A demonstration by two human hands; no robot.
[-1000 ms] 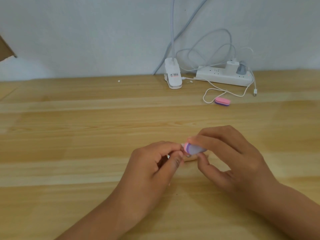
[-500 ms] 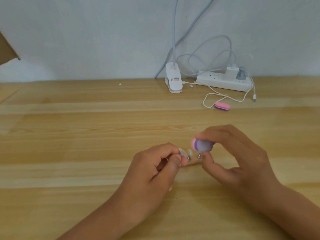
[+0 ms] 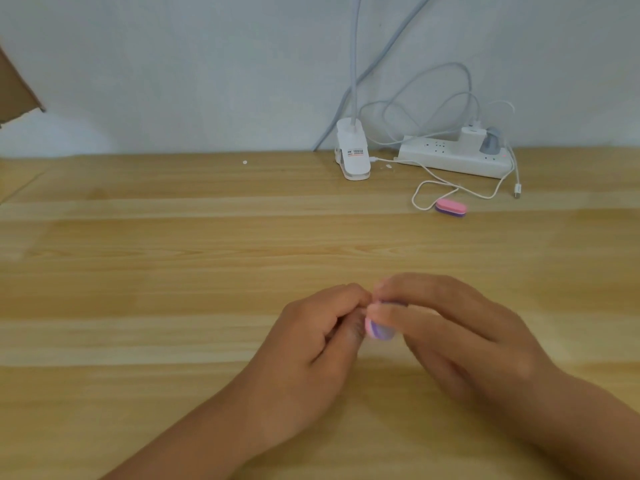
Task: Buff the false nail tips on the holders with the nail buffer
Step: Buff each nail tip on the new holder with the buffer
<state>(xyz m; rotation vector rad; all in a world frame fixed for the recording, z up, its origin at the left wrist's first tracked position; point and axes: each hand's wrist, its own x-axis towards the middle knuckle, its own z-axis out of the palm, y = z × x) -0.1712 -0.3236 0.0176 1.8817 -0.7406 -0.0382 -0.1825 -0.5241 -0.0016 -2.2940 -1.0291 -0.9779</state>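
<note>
My right hand (image 3: 457,334) pinches a small pink and purple nail buffer (image 3: 380,330) between thumb and fingers, blurred with motion. The buffer sits right against the curled fingertips of my left hand (image 3: 311,348). Those left fingers pinch a small nail tip holder, which is hidden behind the fingers and the buffer in this view. Both hands are low over the wooden table (image 3: 173,271), near its middle.
A second pink and purple buffer (image 3: 451,207) lies at the back right beside a looped white cable (image 3: 429,192). A white clip lamp base (image 3: 353,155) and a white power strip (image 3: 453,161) stand along the wall. A cardboard corner (image 3: 15,95) shows at far left.
The buffer was lifted off to the right half a second ago, exposing the nail tips. Now my right hand has brought it back down to the left against my left fingertips, covering them.
</note>
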